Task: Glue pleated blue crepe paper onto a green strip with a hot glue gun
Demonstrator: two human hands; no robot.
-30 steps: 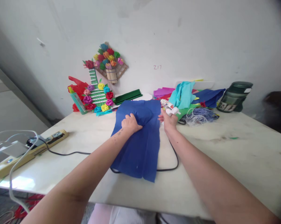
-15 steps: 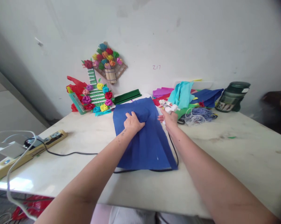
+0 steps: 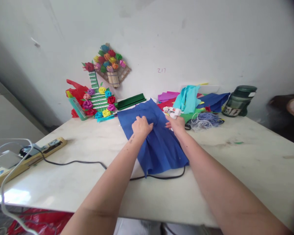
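Sheet [image 3: 165, 148] of blue lies creased across the surface [image 3: 88, 187], left hand [image 3: 142, 126] curled over its middle, pinching or just pressing I can't tell, right hand [image 3: 175, 124] wrapped round a white glue gun [image 3: 173, 112], and it's probably light, floppy stuff, best taken by opposite edges

The sheet [image 3: 163, 147] lies on the bench [image 3: 237, 186]. The power strip [image 3: 20, 170] is left of it. The flower panel [image 3: 99, 101] and bottle [image 3: 77, 109] stand behind-left; folded strips [image 3: 131, 101] lie behind. The glue gun [image 3: 172, 112] is at the sheet's right edge. Behind-right are the material pile [image 3: 187, 100], string bundle [image 3: 206, 121] and flask [image 3: 240, 101]. A cable [image 3: 165, 178] skirts the sheet's near edge.
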